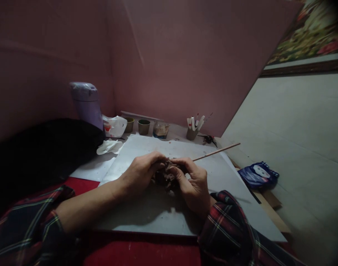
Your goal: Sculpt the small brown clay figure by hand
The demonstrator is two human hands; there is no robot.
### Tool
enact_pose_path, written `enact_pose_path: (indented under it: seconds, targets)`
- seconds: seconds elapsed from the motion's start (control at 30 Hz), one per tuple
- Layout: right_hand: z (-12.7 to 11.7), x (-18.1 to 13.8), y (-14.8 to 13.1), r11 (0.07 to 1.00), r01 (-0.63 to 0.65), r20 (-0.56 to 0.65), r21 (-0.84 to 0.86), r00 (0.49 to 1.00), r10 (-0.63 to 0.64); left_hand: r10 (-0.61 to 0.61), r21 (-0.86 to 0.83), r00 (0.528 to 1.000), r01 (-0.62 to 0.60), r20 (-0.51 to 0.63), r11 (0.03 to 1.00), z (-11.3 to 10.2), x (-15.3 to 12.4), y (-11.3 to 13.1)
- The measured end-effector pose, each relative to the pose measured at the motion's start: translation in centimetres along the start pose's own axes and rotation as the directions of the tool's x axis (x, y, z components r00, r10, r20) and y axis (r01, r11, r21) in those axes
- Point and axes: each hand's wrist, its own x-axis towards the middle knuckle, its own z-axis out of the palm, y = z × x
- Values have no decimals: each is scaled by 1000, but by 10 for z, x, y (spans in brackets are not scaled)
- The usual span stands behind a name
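A brown clay lump (166, 176) is held between both hands over a grey work board (157, 210). My left hand (141, 173) curls round the lump's left side with its fingers closed on it. My right hand (192, 184) pinches the lump from the right. A thin wooden stick (217, 151) juts out from the right hand's fingers toward the upper right. Both wrists wear plaid sleeves.
Along the back edge stand two small cups (143, 126), a glass jar (160, 130) and a cup of tools (193, 129). A lilac flask (87, 101) and a white plastic bag (115, 126) sit at left, beside dark cloth (44, 151). A blue packet (259, 175) lies at right.
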Motion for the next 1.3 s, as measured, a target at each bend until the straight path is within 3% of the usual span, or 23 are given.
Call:
enact_pose_path:
  seconds: [0.13, 0.27, 0.47, 0.67, 0.83, 1.13, 1.3]
  targets:
    - [-1, 1, 0, 1000, -8, -34, -4, 999, 8, 111, -65, 994, -111, -12, 992, 0, -1, -3]
    - [-2, 1, -1, 998, -59, -24, 34, 998, 60, 149, 15, 988, -149, 32, 989, 0, -2, -5]
    - [-3, 2, 1, 1000, -24, -29, -18, 999, 23, 90, 100, 995, -93, 34, 991, -1, -1, -1]
    - [-3, 3, 3, 990, 135, 44, 43, 990, -137, 24, 86, 999, -26, 32, 996, 1, 0, -1]
    - [-1, 2, 1, 973, 232, 71, -4, 970, -231, -36, 40, 998, 34, 48, 999, 0, -1, 2]
    - [0, 0, -1, 971, 224, 9, 81, 974, -226, 54, 42, 998, -56, 43, 998, 0, -3, 6]
    - [0, 1, -1, 994, 98, 35, 39, 994, -100, -18, 2, 994, 18, 104, 1000, -2, -1, 3]
